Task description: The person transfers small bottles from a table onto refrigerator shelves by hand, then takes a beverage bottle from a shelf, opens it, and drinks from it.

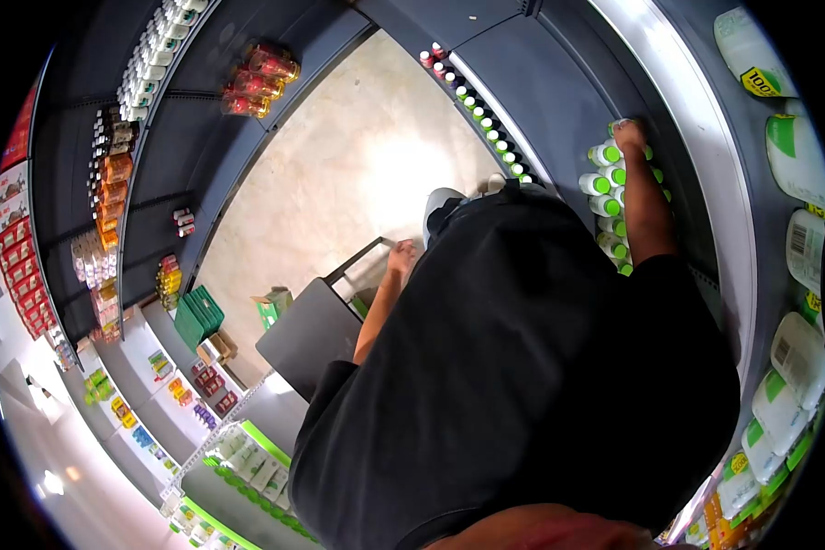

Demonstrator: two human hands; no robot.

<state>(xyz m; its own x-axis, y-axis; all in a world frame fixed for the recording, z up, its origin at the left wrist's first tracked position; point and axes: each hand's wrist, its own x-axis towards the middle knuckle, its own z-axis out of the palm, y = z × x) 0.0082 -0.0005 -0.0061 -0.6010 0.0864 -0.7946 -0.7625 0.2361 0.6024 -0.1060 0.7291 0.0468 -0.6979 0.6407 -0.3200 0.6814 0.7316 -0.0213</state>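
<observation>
My right hand [629, 136] reaches onto a dark shelf on the right, its fingers closed round a small bottle [617, 125] that is mostly covered by the hand. Just below it on the same shelf stand several white bottles with green caps [599, 185]. Low on the left side, my left hand [401, 256] is closed at the end of a dark metal handle [356, 260]. This handle joins a flat grey cart [310, 332]. My fingers there are small in view.
Another row of capped bottles [482, 122] lines a lower shelf edge. Large white packs [802, 165] hang close on the right. Stocked shelves [115, 183] run along the left. A green crate [199, 316] and an open carton [271, 306] stand on the pale floor [339, 156].
</observation>
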